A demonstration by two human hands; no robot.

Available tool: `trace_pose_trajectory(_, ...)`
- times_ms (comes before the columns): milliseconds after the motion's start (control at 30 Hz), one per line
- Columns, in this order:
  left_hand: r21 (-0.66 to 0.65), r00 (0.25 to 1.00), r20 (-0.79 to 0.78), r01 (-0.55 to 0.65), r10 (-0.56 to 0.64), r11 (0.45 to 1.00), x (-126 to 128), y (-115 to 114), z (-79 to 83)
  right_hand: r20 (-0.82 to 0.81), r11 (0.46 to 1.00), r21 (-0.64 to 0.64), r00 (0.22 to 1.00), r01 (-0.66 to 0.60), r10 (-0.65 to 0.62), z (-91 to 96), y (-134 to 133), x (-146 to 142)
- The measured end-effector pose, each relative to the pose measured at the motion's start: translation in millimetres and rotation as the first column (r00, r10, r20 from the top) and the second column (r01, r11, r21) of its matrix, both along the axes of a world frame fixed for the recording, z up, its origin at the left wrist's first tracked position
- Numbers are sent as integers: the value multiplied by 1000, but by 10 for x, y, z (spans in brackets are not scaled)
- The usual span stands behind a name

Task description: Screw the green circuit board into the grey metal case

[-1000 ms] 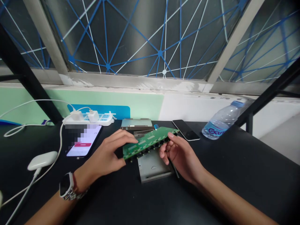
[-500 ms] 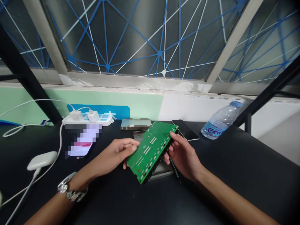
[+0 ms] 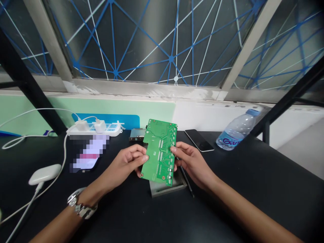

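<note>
A green circuit board (image 3: 158,152) is held up between both hands, its traced and soldered face turned toward me. My left hand (image 3: 131,160) grips its left edge, thumb on the face and fingers behind. On the right edge, my right hand (image 3: 188,157) pinches it the same way, its fingertips partly hidden behind. Below and behind the board lies a grey metal tray-like case (image 3: 167,191), mostly covered from view. A thin dark pen-like tool (image 3: 187,184) rests by the case's right side. Farther back sits a flat metal box (image 3: 136,134), partly hidden by the board.
A black phone (image 3: 199,140) lies at the back right, near a tilted water bottle (image 3: 236,131). To the left are a lit phone (image 3: 88,155), a white power strip (image 3: 111,128), a white charging case (image 3: 45,173) and loose white cables (image 3: 66,152). Black frame legs stand at both sides.
The board has turned from a slant to nearly upright, its face now more toward me and its top edge higher. Both hands keep hold; the case beneath shows more.
</note>
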State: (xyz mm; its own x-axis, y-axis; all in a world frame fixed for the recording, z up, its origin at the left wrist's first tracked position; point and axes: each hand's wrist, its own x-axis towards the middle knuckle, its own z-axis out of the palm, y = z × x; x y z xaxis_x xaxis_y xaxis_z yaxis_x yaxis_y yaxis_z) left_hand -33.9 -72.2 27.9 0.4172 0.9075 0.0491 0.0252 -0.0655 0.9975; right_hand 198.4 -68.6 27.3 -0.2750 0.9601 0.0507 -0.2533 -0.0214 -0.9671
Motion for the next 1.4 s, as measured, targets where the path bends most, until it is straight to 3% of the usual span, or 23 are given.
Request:
trace_pose_trajectory(100, 23, 1000, -28, -14, 14, 1000, -18, 20, -30, 78, 999, 32, 996, 30, -32, -15, 19, 12)
trace_pose_trajectory(233, -62, 999, 27, -44, 45, 997, -31, 37, -67, 122, 995, 83, 990, 61, -70, -19, 24, 16)
trace_pose_trajectory(600, -235, 964, 262, 34, 30, 971, -24, 48, -68, 163, 995, 95, 987, -14, -2, -41, 39, 27)
trace_pose_trajectory(867, -290, 931, 365, 107, 7, 951, -48, 56, -7, 216, 998, 58, 975, 33, -45, -9, 20, 38)
trace_pose_trajectory(1167, -293, 925, 380, 124, -4, 948, -40, 55, 6, 111, 998, 58, 994, 3, -9, 87, -33, 24)
trace_pose_trajectory(1400, -295, 929, 366, 66, 49, 953, -47, 37, 49, 29, 992, 102, 997, -74, 71, 105, -64, 87)
